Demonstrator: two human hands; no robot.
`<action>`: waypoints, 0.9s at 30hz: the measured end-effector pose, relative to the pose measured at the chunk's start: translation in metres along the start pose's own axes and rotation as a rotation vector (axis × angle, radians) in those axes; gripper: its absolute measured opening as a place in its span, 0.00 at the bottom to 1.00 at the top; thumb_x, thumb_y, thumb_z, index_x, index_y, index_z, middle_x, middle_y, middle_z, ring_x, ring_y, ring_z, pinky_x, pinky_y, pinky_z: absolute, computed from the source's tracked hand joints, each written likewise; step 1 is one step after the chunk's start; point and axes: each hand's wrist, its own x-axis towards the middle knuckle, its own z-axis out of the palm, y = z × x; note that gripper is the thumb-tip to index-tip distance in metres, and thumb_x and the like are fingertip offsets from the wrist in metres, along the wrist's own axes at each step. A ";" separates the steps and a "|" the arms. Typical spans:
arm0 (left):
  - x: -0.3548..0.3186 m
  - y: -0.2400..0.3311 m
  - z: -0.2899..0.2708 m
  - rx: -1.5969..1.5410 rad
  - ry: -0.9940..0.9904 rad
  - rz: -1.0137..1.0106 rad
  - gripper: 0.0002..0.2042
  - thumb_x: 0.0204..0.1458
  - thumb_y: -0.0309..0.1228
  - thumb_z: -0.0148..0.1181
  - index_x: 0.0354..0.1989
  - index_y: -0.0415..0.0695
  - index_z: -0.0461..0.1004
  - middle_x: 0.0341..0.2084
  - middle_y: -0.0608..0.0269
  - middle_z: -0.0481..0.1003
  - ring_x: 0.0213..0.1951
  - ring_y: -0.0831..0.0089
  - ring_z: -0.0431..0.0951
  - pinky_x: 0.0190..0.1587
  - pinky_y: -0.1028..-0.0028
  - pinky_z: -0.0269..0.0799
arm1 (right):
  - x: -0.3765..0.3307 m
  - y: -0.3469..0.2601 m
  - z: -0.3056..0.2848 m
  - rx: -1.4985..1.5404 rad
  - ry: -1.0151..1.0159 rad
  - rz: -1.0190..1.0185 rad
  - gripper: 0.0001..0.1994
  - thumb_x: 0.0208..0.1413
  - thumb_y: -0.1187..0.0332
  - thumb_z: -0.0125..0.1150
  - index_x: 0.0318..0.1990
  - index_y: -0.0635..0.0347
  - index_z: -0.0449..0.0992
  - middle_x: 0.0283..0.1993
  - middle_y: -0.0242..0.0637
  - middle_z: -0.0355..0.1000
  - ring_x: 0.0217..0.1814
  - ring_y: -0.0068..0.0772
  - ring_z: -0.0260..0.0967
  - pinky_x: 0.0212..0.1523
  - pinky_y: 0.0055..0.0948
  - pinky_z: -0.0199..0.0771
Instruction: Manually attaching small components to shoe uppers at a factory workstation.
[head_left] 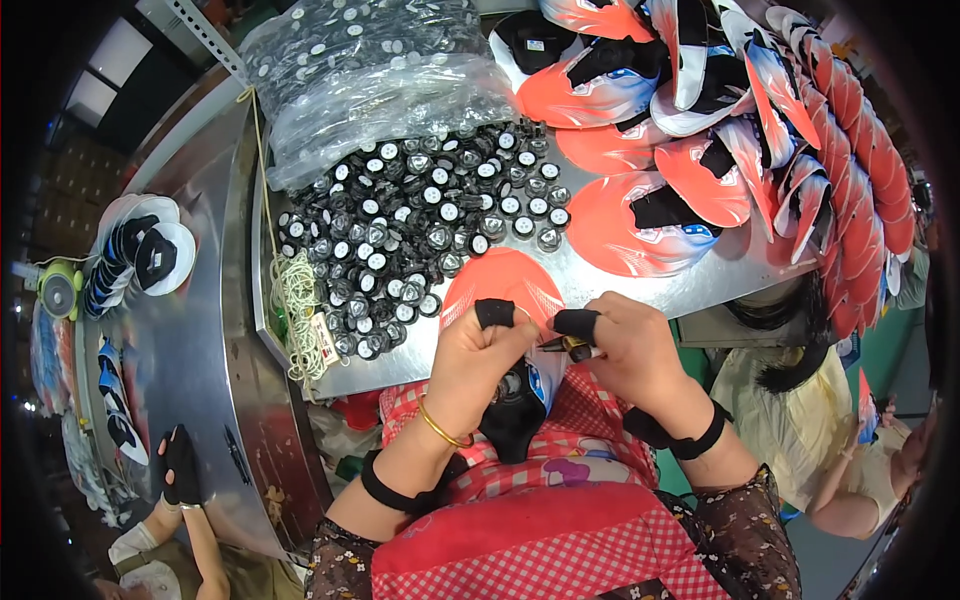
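Observation:
A coral shoe upper (pixel 500 280) with blue and white sides lies at the table's front edge, its toe pointing away from me. My left hand (pixel 468 355) is closed at its left edge, a black sleeve on one finger. In my closed right hand (pixel 640 350), also with a black finger sleeve, is a small dark pointed tool (pixel 572 348) whose tip points left, toward my left fingers. Below my left fingers sits a round black dial (pixel 513 385) on the upper; its black tongue (pixel 512 430) hangs toward my lap. What lies between my left fingertips is hidden.
Loose black-and-white dials (pixel 420 215) cover the table beyond my left hand, below a clear plastic bag (pixel 380 80) of more. Coral shoe uppers (pixel 640 225) are stacked at the right. Pale cord (pixel 298 310) lies at the left edge. Another person's gloved hand (pixel 180 468) rests left.

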 end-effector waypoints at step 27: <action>-0.002 0.011 0.002 0.209 -0.175 -0.081 0.05 0.54 0.27 0.53 0.31 0.39 0.70 0.14 0.81 0.58 0.16 0.92 0.53 0.18 0.85 0.46 | -0.003 0.032 0.022 -0.106 0.153 0.071 0.09 0.33 0.73 0.64 0.25 0.59 0.70 0.25 0.39 0.69 0.29 0.41 0.70 0.29 0.36 0.71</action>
